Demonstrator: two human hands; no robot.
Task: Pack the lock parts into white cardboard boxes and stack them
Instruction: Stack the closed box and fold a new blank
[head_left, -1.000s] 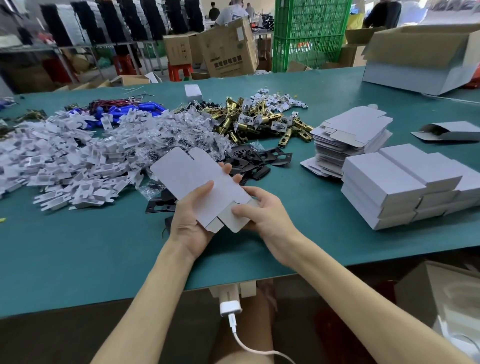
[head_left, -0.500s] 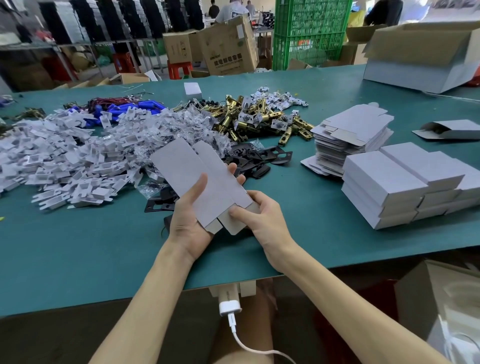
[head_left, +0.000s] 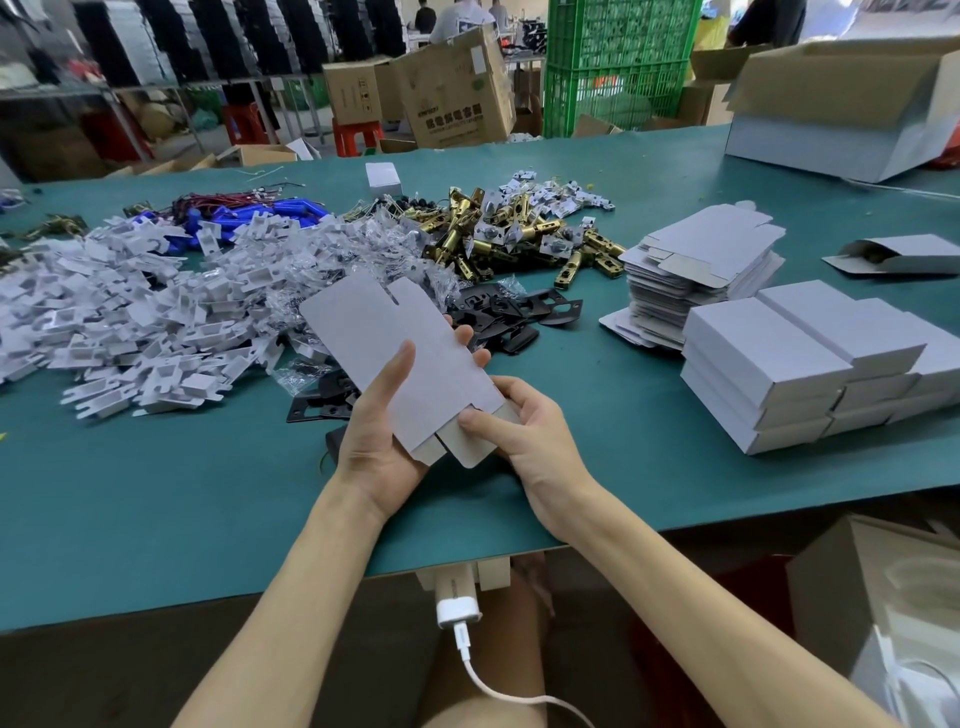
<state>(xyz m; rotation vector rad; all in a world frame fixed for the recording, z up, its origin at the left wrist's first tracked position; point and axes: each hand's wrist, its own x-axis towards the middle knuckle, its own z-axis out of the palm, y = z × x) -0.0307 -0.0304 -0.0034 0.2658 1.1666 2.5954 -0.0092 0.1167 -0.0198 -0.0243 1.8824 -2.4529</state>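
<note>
White cardboard, still a flat, unprinted box blank (head_left: 410, 364), is held just above the near part of the teal table (head_left: 156, 493) by both hands. The left hand (head_left: 379, 447) pinches its lower half, the thumb laid straight along the top face and the fingers curled beneath, their tips showing at the far edge; this grip appears to steady the sheet. The right hand (head_left: 524, 431) pinches the rounded end flap (head_left: 470, 447), thumb pressed on top and fingers curled under, apparently ready to fold the flap and open the blank into a box. Supplies lie within reach: a stack of blanks (head_left: 696, 275) to the right, closed white boxes (head_left: 800, 364) stacked in layers just beside it, and brass latch bolts (head_left: 498, 234), black plates (head_left: 509, 317) and white card inserts (head_left: 130, 312) heaped ahead, so 1 box can probably be filled without shifting. Beyond the table, a brown carton (head_left: 452, 98) bears green printed characters and a white label, both too blurred to read; no brand is legible anywhere.
</note>
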